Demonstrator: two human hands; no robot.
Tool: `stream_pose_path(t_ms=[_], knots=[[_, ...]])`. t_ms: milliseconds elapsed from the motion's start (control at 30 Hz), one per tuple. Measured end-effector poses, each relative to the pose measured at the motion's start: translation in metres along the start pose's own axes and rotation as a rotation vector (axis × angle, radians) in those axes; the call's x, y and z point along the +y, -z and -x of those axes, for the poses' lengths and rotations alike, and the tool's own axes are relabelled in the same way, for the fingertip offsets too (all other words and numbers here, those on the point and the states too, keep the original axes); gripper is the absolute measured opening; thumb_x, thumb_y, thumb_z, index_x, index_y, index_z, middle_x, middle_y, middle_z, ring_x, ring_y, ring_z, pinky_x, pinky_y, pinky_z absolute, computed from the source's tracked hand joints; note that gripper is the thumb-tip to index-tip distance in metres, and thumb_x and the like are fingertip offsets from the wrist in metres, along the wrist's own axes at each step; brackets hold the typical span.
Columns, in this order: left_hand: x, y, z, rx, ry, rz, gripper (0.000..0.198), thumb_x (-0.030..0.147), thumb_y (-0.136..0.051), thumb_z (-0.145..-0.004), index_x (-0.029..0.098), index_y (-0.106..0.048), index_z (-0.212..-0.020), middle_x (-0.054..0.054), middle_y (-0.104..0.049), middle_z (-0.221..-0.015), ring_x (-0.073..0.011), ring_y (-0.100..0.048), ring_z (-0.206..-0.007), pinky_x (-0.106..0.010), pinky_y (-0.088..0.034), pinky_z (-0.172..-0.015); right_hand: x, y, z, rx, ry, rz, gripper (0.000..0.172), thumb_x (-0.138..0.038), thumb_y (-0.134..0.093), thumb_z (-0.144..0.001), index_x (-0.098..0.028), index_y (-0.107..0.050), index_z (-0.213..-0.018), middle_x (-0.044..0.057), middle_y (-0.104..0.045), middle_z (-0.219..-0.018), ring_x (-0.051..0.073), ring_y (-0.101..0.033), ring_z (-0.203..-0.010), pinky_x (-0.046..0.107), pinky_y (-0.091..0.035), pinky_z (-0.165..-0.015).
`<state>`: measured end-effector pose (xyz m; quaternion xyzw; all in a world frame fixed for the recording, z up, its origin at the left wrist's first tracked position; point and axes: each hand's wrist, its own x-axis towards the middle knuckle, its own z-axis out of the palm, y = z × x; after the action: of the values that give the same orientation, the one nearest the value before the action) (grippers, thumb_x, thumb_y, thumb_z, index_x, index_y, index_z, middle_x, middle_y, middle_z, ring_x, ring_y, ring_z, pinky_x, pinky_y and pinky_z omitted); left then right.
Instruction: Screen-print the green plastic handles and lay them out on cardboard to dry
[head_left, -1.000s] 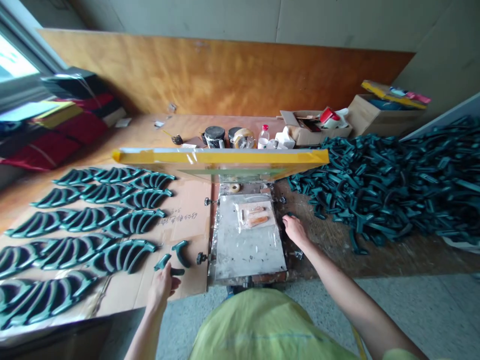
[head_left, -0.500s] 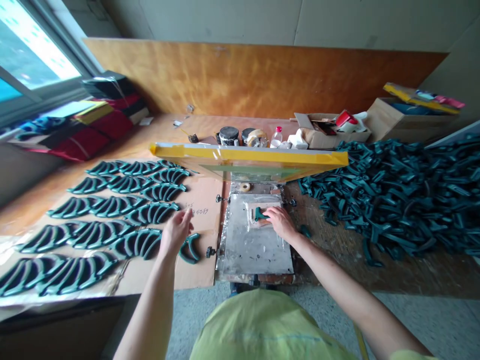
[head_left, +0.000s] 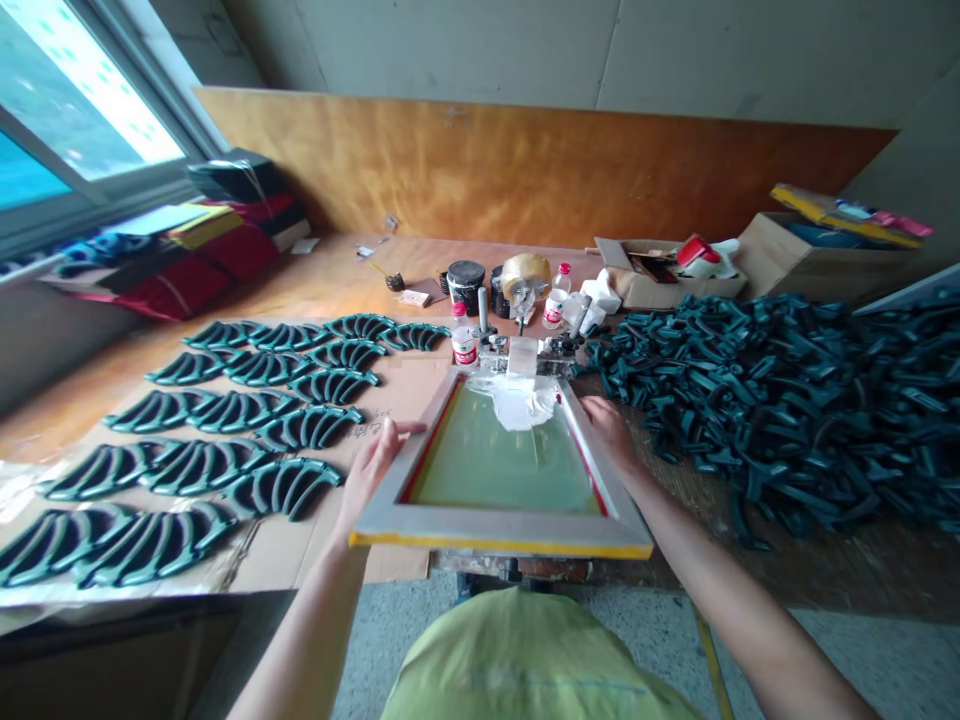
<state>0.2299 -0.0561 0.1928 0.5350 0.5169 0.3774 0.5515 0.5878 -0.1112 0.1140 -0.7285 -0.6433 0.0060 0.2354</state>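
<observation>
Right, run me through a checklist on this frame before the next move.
1. Left hand at the frame: ok, by its left edge.
2. Right hand at the frame: ok, by its right edge.
3. White paste on the mesh: ok, pooled at the far end.
4. Rows apart from the frame: ok, to the left.
5. Heap apart from the frame: ok, to the right.
6. Anything under the mesh: cannot tell, hidden.

The person wears a yellow-green garment (head_left: 517,650) that swells into a rounded shape over the front, its cloth softly creased and crossed low down by a thin bluish line, while the forearms (head_left: 311,610), the left hand (head_left: 369,468) and the right hand (head_left: 611,428) are bare.
</observation>
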Motion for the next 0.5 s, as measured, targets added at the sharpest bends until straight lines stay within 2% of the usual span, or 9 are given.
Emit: stream_pose_path(t_ms=[67,133,200,233,300,400,433,500], knots=[[-0.036,0.001,0.014,-0.069,0.137,-0.035,0.062,0.063,-0.059,-0.079,0.019,-0.063,-0.123,-0.003,-0.071,-0.087,-0.0190,-0.066,-0.075,-0.026,-0.051,-0.063,-0.003,0.009,-0.023,0.085,0.020,-0.045,0.038,-0.024,-0.043,-0.093,-0.020,-0.061,-0.126,0.012,-0.062,-0.119,0.027,-0.057,-0.111,0.044,-0.045,-0.098],[-0.070,-0.004,0.019,-0.061,0.203,-0.055,0.077,0.062,-0.064,-0.075,0.022,-0.049,-0.140,0.000,-0.069,-0.079,-0.0181,-0.065,-0.070,-0.026,-0.050,-0.061,-0.019,0.009,-0.049,0.104,0.103,-0.063,0.047,-0.024,-0.056,-0.088,-0.019,-0.053,-0.134,0.013,-0.054,-0.132,0.027,-0.051,-0.121,0.043,-0.042,-0.104],[-0.098,-0.010,0.017,-0.022,0.216,-0.076,0.087,0.063,-0.064,-0.074,0.022,-0.039,-0.147,0.002,-0.066,-0.072,-0.0165,-0.062,-0.064,-0.025,-0.048,-0.058,-0.040,0.002,-0.072,0.042,0.177,-0.001,0.057,-0.020,-0.066,-0.081,-0.017,-0.050,-0.135,0.014,-0.050,-0.136,0.028,-0.048,-0.123,0.041,-0.043,-0.102],[-0.108,-0.012,0.015,-0.015,0.215,-0.092,0.088,0.063,-0.063,-0.074,0.021,-0.038,-0.148,0.003,-0.065,-0.071,-0.0158,-0.061,-0.062,-0.025,-0.047,-0.057,-0.049,-0.003,-0.080,-0.009,0.186,0.047,0.055,-0.019,-0.068,-0.079,-0.016,-0.052,-0.131,0.014,-0.053,-0.132,0.028,-0.050,-0.120,0.039,-0.045,-0.098],[-0.120,-0.014,0.012,-0.021,0.216,-0.105,0.086,0.063,-0.062,-0.075,0.021,-0.039,-0.147,0.002,-0.064,-0.072,-0.0151,-0.060,-0.062,-0.024,-0.046,-0.057,-0.063,-0.014,-0.089,-0.132,0.162,0.121,0.039,-0.016,-0.068,-0.078,-0.016,-0.061,-0.116,0.012,-0.063,-0.114,0.025,-0.056,-0.107,0.034,-0.047,-0.087],[-0.122,-0.013,0.010,-0.054,0.237,-0.085,0.084,0.063,-0.061,-0.077,0.021,-0.040,-0.146,0.002,-0.064,-0.075,-0.0158,-0.060,-0.064,-0.025,-0.047,-0.058,-0.068,-0.025,-0.079,-0.262,0.129,0.147,0.013,-0.014,-0.064,-0.081,-0.017,-0.066,-0.094,0.008,-0.067,-0.091,0.021,-0.059,-0.089,0.030,-0.046,-0.077],[-0.122,-0.012,0.010,-0.058,0.246,-0.075,0.083,0.063,-0.061,-0.077,0.020,-0.040,-0.146,0.001,-0.064,-0.076,-0.0164,-0.061,-0.066,-0.025,-0.047,-0.059,-0.066,-0.026,-0.070,-0.278,0.157,0.135,0.010,-0.012,-0.061,-0.082,-0.017,-0.066,-0.089,0.007,-0.067,-0.088,0.021,-0.059,-0.087,0.029,-0.045,-0.076],[-0.121,-0.011,0.010,-0.053,0.257,-0.065,0.083,0.063,-0.061,-0.076,0.020,-0.042,-0.144,0.000,-0.065,-0.077,-0.0177,-0.062,-0.069,-0.026,-0.048,-0.061,-0.061,-0.023,-0.049,-0.289,0.267,0.091,0.017,-0.004,-0.055,-0.080,-0.017,-0.066,-0.084,0.007,-0.067,-0.086,0.021,-0.058,-0.088,0.029,-0.044,-0.076]])
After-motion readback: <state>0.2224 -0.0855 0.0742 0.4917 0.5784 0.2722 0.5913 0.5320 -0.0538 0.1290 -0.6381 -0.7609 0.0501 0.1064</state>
